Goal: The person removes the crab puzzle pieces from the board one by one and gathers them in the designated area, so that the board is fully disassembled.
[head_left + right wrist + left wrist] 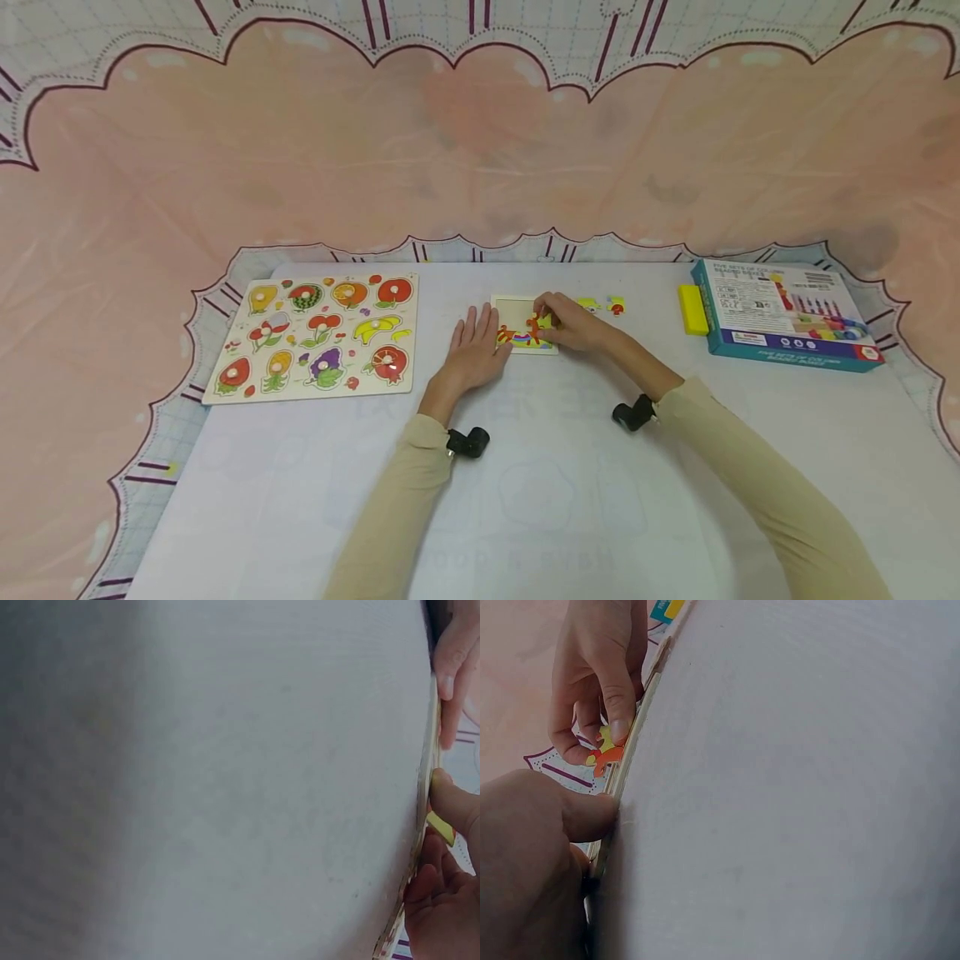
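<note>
A small wooden puzzle tray (512,307) with a pale raised frame lies on the white table between both hands. Colourful animal-picture pieces (514,337) fill its lower part. My left hand (474,354) rests along the tray's left side, fingers extended and thumb near the front edge. The right hand (572,323) pinches a yellow and orange puzzle piece (606,738) between thumb and fingers at the tray's right part. That piece is partly hidden by the fingers. Beyond the right hand lie loose puzzle pieces (616,306) in yellow, green and red.
To the left lies a large fruit puzzle board (296,392) with knobbed pieces in it. At the right is a teal and white printed box (787,308), with a yellow block (693,310) against its left side. A scalloped cloth border surrounds the table's far edge.
</note>
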`<action>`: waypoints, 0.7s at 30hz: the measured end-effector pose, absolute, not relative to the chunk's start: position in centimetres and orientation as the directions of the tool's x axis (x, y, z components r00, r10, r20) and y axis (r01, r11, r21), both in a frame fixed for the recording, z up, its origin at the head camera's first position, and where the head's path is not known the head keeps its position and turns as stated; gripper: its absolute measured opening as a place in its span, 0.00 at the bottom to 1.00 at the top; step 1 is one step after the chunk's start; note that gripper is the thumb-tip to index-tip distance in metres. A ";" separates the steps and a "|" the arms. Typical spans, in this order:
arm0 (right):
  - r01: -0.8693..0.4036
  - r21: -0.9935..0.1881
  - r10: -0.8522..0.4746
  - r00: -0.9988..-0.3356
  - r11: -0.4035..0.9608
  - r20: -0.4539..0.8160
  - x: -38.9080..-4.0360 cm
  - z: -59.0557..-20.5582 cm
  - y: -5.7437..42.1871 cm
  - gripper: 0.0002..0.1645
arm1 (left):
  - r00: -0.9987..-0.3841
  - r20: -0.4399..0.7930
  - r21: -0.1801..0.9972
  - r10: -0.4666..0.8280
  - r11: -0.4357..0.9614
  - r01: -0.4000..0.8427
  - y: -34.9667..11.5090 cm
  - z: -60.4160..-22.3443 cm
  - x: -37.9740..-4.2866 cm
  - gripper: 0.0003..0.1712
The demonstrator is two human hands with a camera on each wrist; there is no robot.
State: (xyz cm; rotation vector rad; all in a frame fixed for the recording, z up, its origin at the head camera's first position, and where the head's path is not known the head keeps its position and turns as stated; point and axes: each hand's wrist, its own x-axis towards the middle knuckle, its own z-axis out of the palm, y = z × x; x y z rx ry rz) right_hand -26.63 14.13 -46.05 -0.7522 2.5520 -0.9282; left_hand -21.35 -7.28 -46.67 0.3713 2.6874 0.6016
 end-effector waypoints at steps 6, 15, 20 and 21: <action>-0.366 -0.672 -0.575 -0.811 0.644 -0.109 -26.7 -46.1 14.2 0.21 | -0.902 -0.286 0.445 0.325 0.878 0.175 -7.3 -46.6 -21.4 0.41; -0.363 -0.668 -0.553 -0.829 0.649 -0.087 -26.2 -46.0 14.0 0.20 | -0.904 -0.281 0.457 0.322 0.873 0.169 -7.4 -46.8 -21.3 0.41; -0.381 -0.644 -0.557 -0.826 0.663 -0.085 -25.9 -46.0 14.0 0.20 | -0.905 -0.279 0.450 0.320 0.876 0.170 -7.3 -46.8 -21.3 0.41; -0.392 -0.634 -0.561 -0.824 0.667 -0.080 -25.9 -46.0 14.0 0.20 | -0.906 -0.279 0.447 0.319 0.878 0.171 -7.3 -46.7 -21.3 0.41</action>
